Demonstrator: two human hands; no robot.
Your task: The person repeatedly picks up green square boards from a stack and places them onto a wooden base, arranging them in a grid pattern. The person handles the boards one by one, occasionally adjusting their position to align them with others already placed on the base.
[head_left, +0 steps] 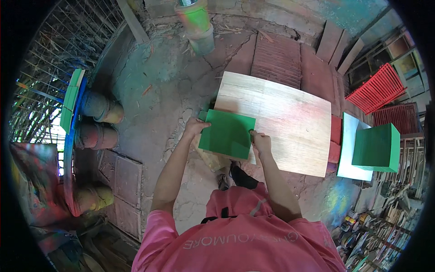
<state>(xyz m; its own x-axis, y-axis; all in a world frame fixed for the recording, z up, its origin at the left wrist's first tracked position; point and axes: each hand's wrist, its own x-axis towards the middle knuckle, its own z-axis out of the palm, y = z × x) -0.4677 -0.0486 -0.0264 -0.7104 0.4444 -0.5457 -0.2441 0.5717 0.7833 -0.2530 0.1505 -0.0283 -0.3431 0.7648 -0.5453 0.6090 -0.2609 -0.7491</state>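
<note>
A flat, square-looking green board [228, 133] is held in front of my body, over the near left corner of a pale wooden tabletop [285, 124]. My left hand [198, 127] grips its left edge, thumb on top. A sliver of another green surface [204, 115] shows behind that edge; I cannot tell whether it belongs to the same piece. At the right edge, my right hand [261, 143] is closed, its fingers by a small dark round spot. A shadow falls across the board's lower right part.
On the right, a green box [375, 147] stands on a white panel [348, 136], near a red slatted rack [377, 88]. A blue-edged bench [69, 167] on the left carries green boards [71, 102]. Stacked buckets [195, 25] stand at the back. Wood scraps [385, 231] fill the lower right.
</note>
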